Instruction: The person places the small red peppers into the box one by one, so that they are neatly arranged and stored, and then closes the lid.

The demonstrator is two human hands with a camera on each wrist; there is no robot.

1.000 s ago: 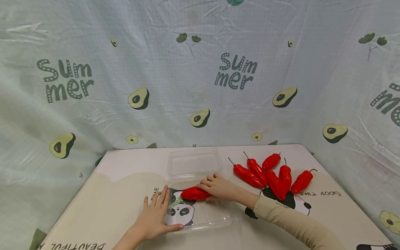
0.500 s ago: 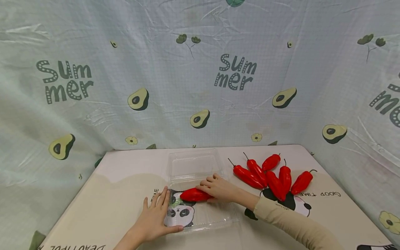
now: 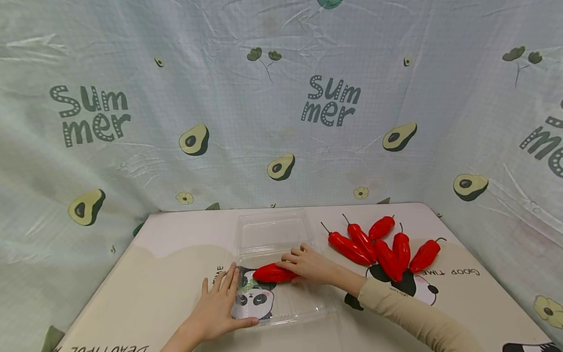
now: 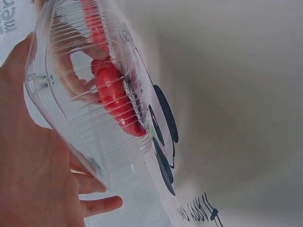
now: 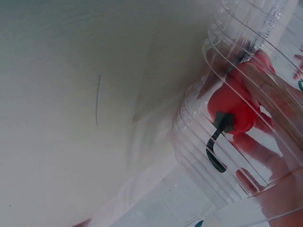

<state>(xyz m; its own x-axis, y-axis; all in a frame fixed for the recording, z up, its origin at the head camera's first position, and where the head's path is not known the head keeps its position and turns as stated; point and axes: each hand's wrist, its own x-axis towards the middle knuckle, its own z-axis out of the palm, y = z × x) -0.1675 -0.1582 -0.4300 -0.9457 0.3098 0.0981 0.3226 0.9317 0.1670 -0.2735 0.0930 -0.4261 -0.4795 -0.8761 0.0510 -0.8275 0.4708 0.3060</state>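
Observation:
A clear plastic clamshell box lies unfolded on the table, its lid toward the back. Inside its base is a red chili pepper, lying sideways. My right hand reaches in from the right and grips the pepper's stem-end half with fingers and thumb. Seen through the ribbed wall in the right wrist view, its dark green stem hangs free of the fingers. My left hand rests against the box's left side with fingers extended, the thumb at the front corner. Part of the pepper is hidden behind the right fingers.
Several more red chili peppers lie in a loose group right of the box, beyond the right forearm. The tabletop carries printed pandas and lettering. A patterned curtain hangs behind the table.

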